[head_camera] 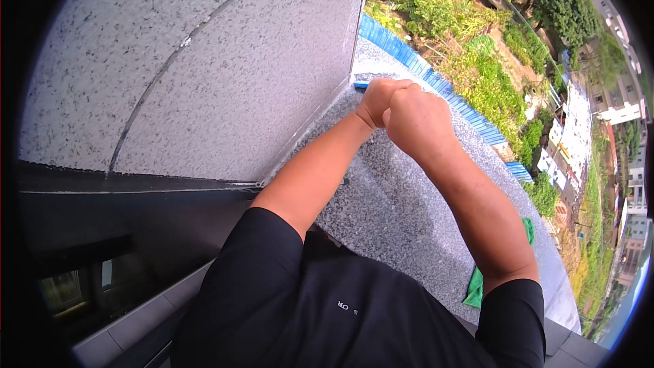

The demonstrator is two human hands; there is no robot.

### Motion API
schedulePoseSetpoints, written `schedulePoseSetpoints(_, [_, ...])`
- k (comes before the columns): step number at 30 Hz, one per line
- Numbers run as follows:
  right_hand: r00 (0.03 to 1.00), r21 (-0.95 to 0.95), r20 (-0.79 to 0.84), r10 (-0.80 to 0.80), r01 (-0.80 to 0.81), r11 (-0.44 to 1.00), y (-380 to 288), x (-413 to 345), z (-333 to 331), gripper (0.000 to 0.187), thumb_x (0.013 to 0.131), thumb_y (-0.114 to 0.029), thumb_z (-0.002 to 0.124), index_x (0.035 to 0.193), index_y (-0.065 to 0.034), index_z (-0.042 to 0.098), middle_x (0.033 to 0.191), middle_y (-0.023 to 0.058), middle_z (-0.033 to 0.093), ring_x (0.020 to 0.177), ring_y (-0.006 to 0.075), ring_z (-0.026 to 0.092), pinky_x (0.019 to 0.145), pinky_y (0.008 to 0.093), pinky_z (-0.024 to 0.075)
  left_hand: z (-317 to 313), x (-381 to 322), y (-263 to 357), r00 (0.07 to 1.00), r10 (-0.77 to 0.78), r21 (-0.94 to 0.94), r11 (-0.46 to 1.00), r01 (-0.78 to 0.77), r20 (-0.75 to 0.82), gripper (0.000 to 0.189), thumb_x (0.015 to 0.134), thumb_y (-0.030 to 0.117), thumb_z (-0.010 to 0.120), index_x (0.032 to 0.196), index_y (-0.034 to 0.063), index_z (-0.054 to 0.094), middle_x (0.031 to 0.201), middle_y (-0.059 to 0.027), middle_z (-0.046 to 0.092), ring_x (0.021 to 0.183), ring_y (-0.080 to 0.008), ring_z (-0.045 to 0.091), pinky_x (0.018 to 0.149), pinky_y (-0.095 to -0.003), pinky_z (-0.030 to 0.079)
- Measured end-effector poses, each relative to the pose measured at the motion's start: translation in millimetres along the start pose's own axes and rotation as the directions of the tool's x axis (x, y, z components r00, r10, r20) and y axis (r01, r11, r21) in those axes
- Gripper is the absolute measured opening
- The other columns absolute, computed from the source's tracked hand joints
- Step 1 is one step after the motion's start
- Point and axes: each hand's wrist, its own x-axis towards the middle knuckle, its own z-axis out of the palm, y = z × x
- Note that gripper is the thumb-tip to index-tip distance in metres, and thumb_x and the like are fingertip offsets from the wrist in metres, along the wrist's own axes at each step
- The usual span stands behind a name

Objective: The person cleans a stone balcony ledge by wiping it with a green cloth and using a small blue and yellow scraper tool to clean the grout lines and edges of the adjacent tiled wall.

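My left hand (380,99) is curled in a fist above the far end of a speckled grey granite ledge (398,189). A narrow blue strip (361,84), perhaps part of a hand tool, sticks out past its left side, near the corner of the stone-clad wall (286,61). Pressed against it, my right hand (421,115) is also closed, its back toward me. Its fingers and whatever lies inside them are hidden. A green cloth (475,289) lies on the ledge, partly covered by my right forearm.
The wall, with a dark joint (153,87), rises along the ledge's left side. Beyond the outer edge is a drop to a blue corrugated fence (434,76), greenery and buildings. A dark glossy panel (143,230) is at lower left.
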Motion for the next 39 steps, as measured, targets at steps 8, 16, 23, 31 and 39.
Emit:
schedulePoseSetpoints(8, [0.988, -0.006, -0.038, 0.15, -0.151, 0.989, 9.0, 14.8, 17.7, 0.023, 0.083, -0.015, 0.061, 0.093, -0.0005, 0.075, 0.099, 0.0219, 0.075, 0.086, 0.0407, 0.073, 0.08, 0.0518, 0.0583, -9.9, 15.6, -7.3, 0.985, -0.105, 0.076, 0.993, 0.095, 0.139, 0.02, 0.078, 0.033, 0.073, 0.09, 0.0177, 0.067, 0.085, -0.0057, 0.074, 0.078, -0.0319, 0.072, 0.067, -0.0417, 0.056])
schedulePoseSetpoints(16, [0.987, 0.061, 0.108, 0.116, -0.123, 0.99, 16.9, 30.1, -4.6, 0.025, 0.081, -0.015, 0.061, 0.098, -0.0059, 0.076, 0.1, 0.0213, 0.075, 0.089, 0.0412, 0.073, 0.081, 0.0496, 0.0589, 13.3, 4.2, -20.9, 0.996, -0.077, -0.113, 0.99, 0.081, 0.037, 0.02, 0.078, 0.03, 0.074, 0.095, 0.0191, 0.07, 0.086, -0.0076, 0.073, 0.079, -0.0317, 0.073, 0.068, -0.0415, 0.057])
schedulePoseSetpoints(23, [0.991, 0.14, 0.07, 0.114, -0.123, 0.982, 18.4, 28.2, -2.4, 0.02, 0.082, -0.017, 0.061, 0.089, -0.0088, 0.077, 0.096, 0.0205, 0.075, 0.089, 0.0398, 0.073, 0.08, 0.0499, 0.059, -3.9, 14.6, -19.3, 0.985, -0.108, 0.076, 0.992, 0.098, 0.133, 0.022, 0.076, 0.034, 0.075, 0.088, 0.0168, 0.07, 0.084, -0.0085, 0.073, 0.075, -0.0347, 0.071, 0.065, -0.0426, 0.057])
schedulePoseSetpoints(31, [0.991, 0.14, 0.031, 0.129, -0.132, 0.981, 22.0, 34.4, 9.6, 0.02, 0.083, -0.016, 0.062, 0.097, -0.0098, 0.075, 0.106, 0.0171, 0.075, 0.089, 0.0405, 0.073, 0.082, 0.0511, 0.0584, -9.5, 17.6, -33.9, 0.98, -0.032, 0.037, 0.999, 0.025, 0.194, 0.02, 0.077, 0.032, 0.074, 0.087, 0.0169, 0.067, 0.085, -0.0083, 0.074, 0.077, -0.0339, 0.072, 0.067, -0.0437, 0.057])
schedulePoseSetpoints(39, [0.987, 0.071, 0.065, 0.145, -0.149, 0.986, 35.2, 28.1, 16.6, 0.022, 0.083, -0.017, 0.062, 0.092, -0.0021, 0.075, 0.107, 0.0183, 0.075, 0.09, 0.0396, 0.073, 0.084, 0.0485, 0.0589, 6.2, 20.2, -13.3, 0.988, -0.082, 0.215, 0.975, 0.052, 0.129, 0.02, 0.077, 0.032, 0.073, 0.089, 0.017, 0.068, 0.082, -0.0065, 0.073, 0.077, -0.032, 0.072, 0.065, -0.0411, 0.057])
